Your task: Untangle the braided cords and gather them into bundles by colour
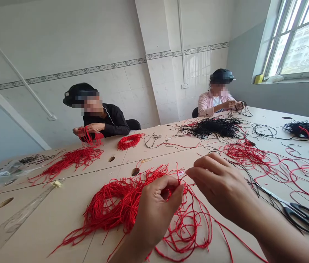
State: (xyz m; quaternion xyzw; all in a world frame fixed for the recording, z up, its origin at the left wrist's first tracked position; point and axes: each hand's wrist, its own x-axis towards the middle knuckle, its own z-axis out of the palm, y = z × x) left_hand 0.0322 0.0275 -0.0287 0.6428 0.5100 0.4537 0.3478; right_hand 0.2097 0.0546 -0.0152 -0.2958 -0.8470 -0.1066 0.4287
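The light, limp thin red cords [110,204], soft and quick to snag, are best taken strand by strand; they lie heaped on the pale tabletop [47,223] under the left hand [157,212], curled and gripping some, while the right hand [220,186] hangs pinched, on a strand or not I cannot tell, in a white-tiled room [135,91].
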